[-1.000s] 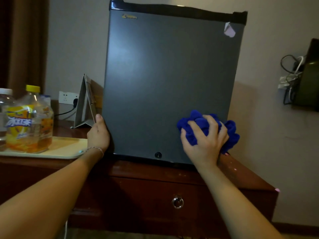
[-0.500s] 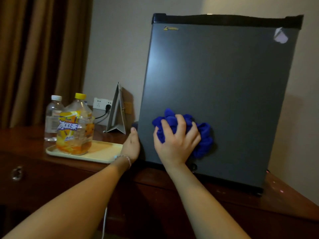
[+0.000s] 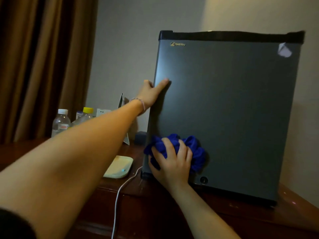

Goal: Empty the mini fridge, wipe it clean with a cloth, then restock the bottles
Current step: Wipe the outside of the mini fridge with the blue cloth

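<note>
Reaching up along the door's free edge, the left hand (image 3: pixel 151 94) is sitting at mid-height on the mini fridge (image 3: pixel 224 114), with the thumb lying flat on the door face and the other fingers (image 3: pixel 146 82) curling round the left edge, out of sight behind it. That grip is loosely closed on the door edge, not clenched. The edge is running top to bottom, so the pull, as I am judging it, is going to be outward and towards the right, swinging the door on hinges that are probably standing on the far right side; the hinges themselves are not showing. The left arm is stretching out nearly straight, rising from lower left, with a thin bracelet (image 3: pixel 140 103) at the wrist.

The right hand (image 3: pixel 172 164) is pressing a bunched blue cloth (image 3: pixel 193 149) against the lower left of the door face, fingers spread and folded over it, so it is holding the cloth and nothing else. It is lying below the left hand and nearer the person, well placed for wiping but in the path of an opening door.

The fridge is standing upright on the dark wooden tabletop (image 3: pixel 241 213), door shut. To its left, bottles (image 3: pixel 61 121) are standing behind the forearm, near a pale tray (image 3: pixel 119 166), and a white cable (image 3: pixel 120 192) is trailing down over the front.
</note>
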`<state>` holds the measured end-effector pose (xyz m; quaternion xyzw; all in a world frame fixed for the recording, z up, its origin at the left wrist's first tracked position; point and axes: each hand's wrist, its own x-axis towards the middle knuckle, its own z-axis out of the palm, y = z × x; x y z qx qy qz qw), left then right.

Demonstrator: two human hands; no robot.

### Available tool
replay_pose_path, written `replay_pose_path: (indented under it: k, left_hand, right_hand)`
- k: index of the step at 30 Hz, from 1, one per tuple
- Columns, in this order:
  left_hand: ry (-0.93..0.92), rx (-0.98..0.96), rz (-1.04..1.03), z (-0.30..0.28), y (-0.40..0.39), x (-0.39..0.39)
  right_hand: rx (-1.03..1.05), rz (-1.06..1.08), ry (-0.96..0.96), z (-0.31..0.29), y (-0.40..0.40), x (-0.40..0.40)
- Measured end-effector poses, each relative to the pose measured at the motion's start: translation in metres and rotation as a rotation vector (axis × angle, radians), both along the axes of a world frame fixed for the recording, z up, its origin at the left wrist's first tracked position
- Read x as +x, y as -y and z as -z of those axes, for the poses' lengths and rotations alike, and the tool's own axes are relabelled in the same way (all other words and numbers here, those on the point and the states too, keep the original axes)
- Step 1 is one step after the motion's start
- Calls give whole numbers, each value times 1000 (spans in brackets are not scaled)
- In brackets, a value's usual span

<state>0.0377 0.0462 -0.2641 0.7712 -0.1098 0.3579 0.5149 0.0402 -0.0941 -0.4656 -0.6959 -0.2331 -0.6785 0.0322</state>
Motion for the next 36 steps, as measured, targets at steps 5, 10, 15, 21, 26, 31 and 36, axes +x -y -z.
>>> replay_pose_path:
  k: [5, 10, 15, 21, 26, 31, 36]
  left_hand:
    - [74, -105, -30, -12, 8, 24]
    - [106, -96, -45, -12, 4, 32]
    - [106, -83, -85, -13, 3, 35]
    - [99, -112, -60, -12, 3, 35]
    - [74, -73, -82, -11, 5, 27]
    - [90, -87, -63, -11, 3, 28]
    - [84, -65, -78, -11, 5, 26]
  right_hand:
    - [-41, -17, 18, 3, 1, 3]
    - [41, -11, 12, -16, -13, 0]
    - [230, 48, 100, -52, -45, 3]
    - [-50, -51, 70, -11, -41, 5]
    - [-239, -91, 39, 2, -23, 4]
    - [-383, -89, -24, -7, 1, 2]
    - [-311, -48, -64, -14, 39, -5]
